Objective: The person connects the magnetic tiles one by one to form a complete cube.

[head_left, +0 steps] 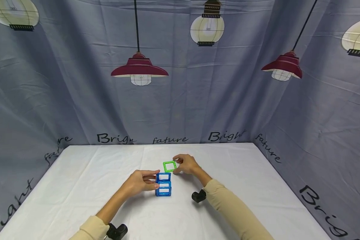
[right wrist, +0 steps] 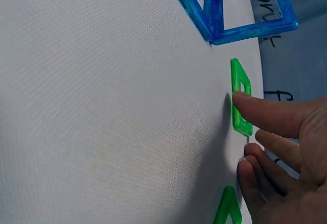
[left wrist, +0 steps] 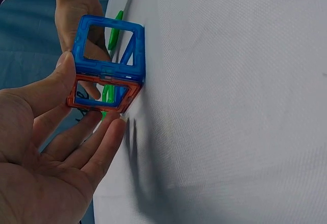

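My left hand point(head_left: 141, 183) grips the left side of a small box of see-through magnetic tiles point(head_left: 163, 182). Several blue square frames form it, and a red frame point(left wrist: 131, 95) shows on one side in the left wrist view. The thumb lies against an edge, with fingers at the red side. Just behind the box, a green square magnetic tile point(head_left: 164, 167) is pinched at its right edge by my right hand point(head_left: 186, 164); thumb and forefinger are at that edge. A second green piece point(right wrist: 228, 196) shows partly beside the right hand's fingers in the right wrist view.
A white cloth point(head_left: 228, 166) covers the table. Grey-blue curtains point(head_left: 180, 110) printed with lamps and lettering hang behind it and along both sides. Black wrist mounts point(head_left: 199, 196) sit at both sleeves, close to the cloth.
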`<state>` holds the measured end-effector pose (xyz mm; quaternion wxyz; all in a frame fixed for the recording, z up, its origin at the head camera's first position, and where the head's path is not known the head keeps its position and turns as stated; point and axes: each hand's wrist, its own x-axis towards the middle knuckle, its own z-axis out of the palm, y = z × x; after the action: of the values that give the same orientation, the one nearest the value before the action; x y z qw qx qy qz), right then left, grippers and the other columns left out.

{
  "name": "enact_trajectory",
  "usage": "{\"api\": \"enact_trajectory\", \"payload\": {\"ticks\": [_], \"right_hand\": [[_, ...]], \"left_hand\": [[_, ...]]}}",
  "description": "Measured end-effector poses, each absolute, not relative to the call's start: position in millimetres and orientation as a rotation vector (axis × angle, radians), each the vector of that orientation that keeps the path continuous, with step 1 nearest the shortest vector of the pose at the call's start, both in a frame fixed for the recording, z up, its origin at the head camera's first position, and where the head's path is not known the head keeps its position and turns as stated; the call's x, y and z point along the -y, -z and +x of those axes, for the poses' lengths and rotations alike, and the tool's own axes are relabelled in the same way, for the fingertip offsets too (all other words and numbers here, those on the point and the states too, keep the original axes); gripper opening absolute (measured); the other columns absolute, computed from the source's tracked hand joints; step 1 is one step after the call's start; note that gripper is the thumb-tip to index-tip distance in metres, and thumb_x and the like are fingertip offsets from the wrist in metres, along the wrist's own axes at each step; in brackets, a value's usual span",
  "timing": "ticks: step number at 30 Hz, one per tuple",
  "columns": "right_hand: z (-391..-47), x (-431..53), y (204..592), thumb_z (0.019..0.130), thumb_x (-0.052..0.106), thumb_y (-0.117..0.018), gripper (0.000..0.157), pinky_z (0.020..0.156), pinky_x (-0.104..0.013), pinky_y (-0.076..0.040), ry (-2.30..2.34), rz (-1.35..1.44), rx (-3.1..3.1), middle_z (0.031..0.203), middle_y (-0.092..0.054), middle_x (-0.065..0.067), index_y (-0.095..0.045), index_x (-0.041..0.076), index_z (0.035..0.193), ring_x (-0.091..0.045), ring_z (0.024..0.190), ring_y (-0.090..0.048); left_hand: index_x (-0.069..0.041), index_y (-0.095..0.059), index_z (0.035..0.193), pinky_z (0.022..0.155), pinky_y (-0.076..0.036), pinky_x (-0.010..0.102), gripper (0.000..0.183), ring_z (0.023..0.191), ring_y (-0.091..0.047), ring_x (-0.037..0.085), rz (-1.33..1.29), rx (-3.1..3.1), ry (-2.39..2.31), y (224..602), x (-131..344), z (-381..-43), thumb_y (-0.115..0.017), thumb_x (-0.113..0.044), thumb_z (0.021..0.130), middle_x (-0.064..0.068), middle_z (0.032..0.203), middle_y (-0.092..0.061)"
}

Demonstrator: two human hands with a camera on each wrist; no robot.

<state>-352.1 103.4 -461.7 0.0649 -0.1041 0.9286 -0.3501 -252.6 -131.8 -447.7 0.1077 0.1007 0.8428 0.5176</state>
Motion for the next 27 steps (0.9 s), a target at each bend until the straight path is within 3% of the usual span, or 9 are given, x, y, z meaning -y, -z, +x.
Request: {"api": "enact_trajectory", "payload": {"ticks": [11,18,27], "right_hand": [[-356,-102,469,0.073,0.015,-0.091,0.053,0.091,-0.039,-0.050,1.007,-0.346,-2.831,0.108,-0.066,-0.005,-0.073,0.013,0.123,-0.020,0.096,-0.055],[-353,-105,465,0.071,0.016,-0.092,0.053,0.086,-0.038,-0.050,0.974,-0.355,-2.871,0.103,-0.068,-0.006,-0.073,0.007,0.120,-0.019,0.091,-0.056],[-346,-105,451,0.070,0.018,-0.093,0.056,0.090,-0.041,-0.052,0.948,-0.323,-2.860,0.105,-0.069,-0.007,-0.071,0.005,0.120,-0.021,0.094,-0.058]], "left_hand": [[-0.010,-0.064,0.138,0.096,-0.056,0.048,0.058,0.114,-0.070,0.028,0.277,-2.483,-1.500,450,133,-256,-0.084,-0.019,0.084,0.014,0.125,-0.072],[-0.007,-0.063,0.139,0.094,-0.058,0.045,0.059,0.111,-0.072,0.027,0.296,-2.449,-1.530,450,133,-255,-0.084,-0.018,0.084,0.016,0.126,-0.071],[-0.005,-0.062,0.139,0.092,-0.058,0.042,0.059,0.114,-0.070,0.028,0.303,-2.419,-1.567,448,136,-254,-0.083,-0.016,0.085,0.017,0.127,-0.070]]}}
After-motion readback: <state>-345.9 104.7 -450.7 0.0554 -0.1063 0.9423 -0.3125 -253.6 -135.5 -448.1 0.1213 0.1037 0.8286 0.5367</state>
